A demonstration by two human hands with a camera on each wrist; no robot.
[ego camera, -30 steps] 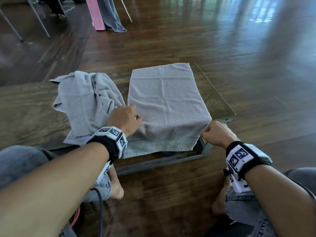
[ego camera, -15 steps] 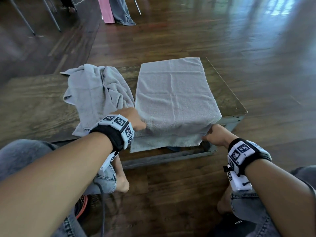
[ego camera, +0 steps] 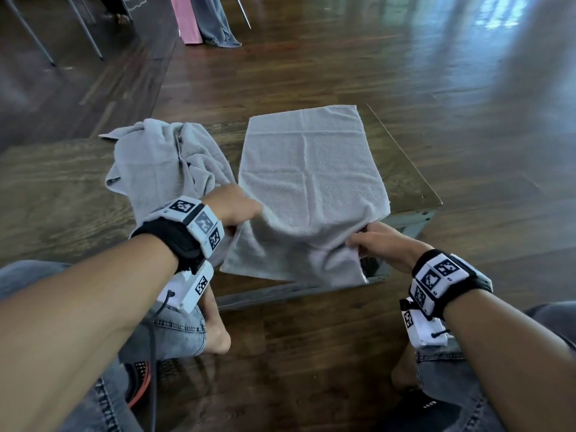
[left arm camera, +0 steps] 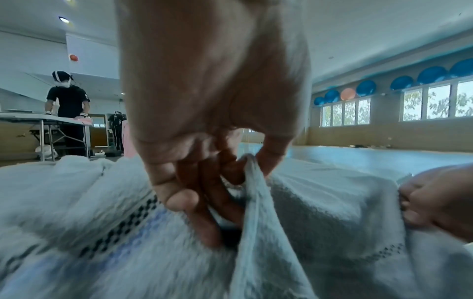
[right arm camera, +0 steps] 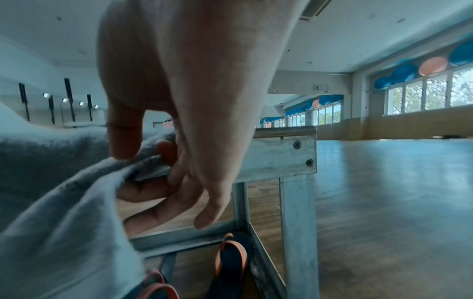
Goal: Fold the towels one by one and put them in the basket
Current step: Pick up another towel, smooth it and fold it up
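Note:
A grey towel (ego camera: 311, 182) lies flat on the right end of the low wooden table (ego camera: 405, 169), its near part hanging over the front edge. My left hand (ego camera: 232, 210) pinches the towel's left near edge (left arm camera: 252, 182) between thumb and fingers. My right hand (ego camera: 371, 241) pinches the right near edge (right arm camera: 143, 161), lifted slightly off the table's front. A second grey towel (ego camera: 165, 163) lies crumpled on the table to the left, partly under my left wrist. No basket is in view.
The table has a metal frame (right arm camera: 279, 153) with sandals (right arm camera: 230, 261) beneath it. My knees and bare feet (ego camera: 215, 335) sit close to the front edge. Chair legs (ego camera: 84, 29) and hanging cloth (ego camera: 202, 20) stand far behind on the wooden floor.
Both hands have closed on the towel's near edge and drawn inward, bunching it; the right hand moved left and up from the table corner.

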